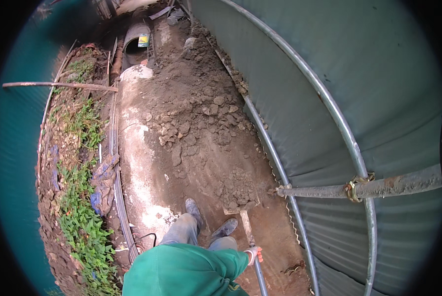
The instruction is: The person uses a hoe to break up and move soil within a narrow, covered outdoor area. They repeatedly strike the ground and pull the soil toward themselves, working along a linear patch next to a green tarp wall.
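My left hand (253, 255), in a green sleeve and what looks like a pale glove, is closed round the shaft of a shovel (248, 229). The shaft slants down past the lower edge of the picture. My right hand is out of view. At the far end, the shovel's blade lies low at the ground, mostly hidden under a heap of loose brown soil (238, 187). Just left of the shaft are my two muddy boots (225, 229). Farther ahead, broken clods (201, 123) are strewn over the brown ground.
A corrugated green metal wall (329, 148) with curved pipes stands on the right, and a horizontal pole (393, 186) juts out from it. Long rods (116, 182) and leafy plants (83, 217) line the left. Far ahead is a large round pipe (134, 37) with a yellow-green container (143, 40).
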The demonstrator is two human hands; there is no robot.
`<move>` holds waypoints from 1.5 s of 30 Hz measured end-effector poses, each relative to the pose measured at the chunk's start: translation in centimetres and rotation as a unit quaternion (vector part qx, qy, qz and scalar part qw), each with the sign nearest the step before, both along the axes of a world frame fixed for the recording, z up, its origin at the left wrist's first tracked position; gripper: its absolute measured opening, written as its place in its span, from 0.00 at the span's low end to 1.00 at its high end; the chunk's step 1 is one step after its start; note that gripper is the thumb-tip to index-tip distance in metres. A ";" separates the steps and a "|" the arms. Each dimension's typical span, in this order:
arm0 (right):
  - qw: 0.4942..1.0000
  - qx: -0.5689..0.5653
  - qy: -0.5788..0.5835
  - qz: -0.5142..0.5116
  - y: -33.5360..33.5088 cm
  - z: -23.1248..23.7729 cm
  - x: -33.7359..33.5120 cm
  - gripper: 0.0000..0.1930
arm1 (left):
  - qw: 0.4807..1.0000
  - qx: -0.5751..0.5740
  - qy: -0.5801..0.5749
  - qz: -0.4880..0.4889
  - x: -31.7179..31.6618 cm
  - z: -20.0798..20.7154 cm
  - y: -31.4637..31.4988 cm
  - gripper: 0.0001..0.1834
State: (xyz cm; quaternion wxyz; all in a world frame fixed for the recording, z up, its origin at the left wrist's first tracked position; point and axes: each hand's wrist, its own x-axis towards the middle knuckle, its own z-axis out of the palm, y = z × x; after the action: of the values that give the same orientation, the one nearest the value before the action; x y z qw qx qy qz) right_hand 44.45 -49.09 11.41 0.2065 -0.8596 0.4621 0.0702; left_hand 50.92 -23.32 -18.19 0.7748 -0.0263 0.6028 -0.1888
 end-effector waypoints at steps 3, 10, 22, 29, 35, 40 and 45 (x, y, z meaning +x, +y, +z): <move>0.997 -0.030 -0.030 0.072 0.8 3.8 2.6 0.19 | 0.996 -0.051 -0.030 0.073 1.3 1.7 0.3 0.12; 0.941 -0.010 -0.078 0.330 8.4 2.9 14.7 0.25 | 0.942 -0.008 -0.057 0.331 1.3 3.2 17.3 0.11; 0.567 0.441 0.220 0.660 71.2 -5.1 -8.5 0.17 | 0.510 0.520 0.167 0.664 -57.7 23.1 51.0 0.15; 0.074 0.524 0.362 0.768 67.2 14.9 -23.1 0.15 | 0.308 0.427 0.217 0.822 -75.8 22.1 29.5 0.13; 0.161 0.354 0.389 0.835 71.9 9.9 -14.0 0.17 | 0.281 0.206 0.337 0.874 -50.5 1.4 22.1 0.12; 0.145 0.331 0.393 0.846 71.4 10.0 -9.3 0.15 | 0.280 0.171 0.334 0.884 -40.2 1.1 19.9 0.11; 0.206 0.342 0.357 0.845 65.2 10.7 -3.6 0.14 | 0.334 0.194 0.290 0.876 -39.6 2.4 21.1 0.11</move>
State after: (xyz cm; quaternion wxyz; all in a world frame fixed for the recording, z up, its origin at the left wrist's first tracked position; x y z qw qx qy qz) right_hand 40.80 16.13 22.13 0.1119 -0.4716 -0.5814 0.6535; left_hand 11.31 -2.25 -15.76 0.2540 -0.4413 0.4398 0.7398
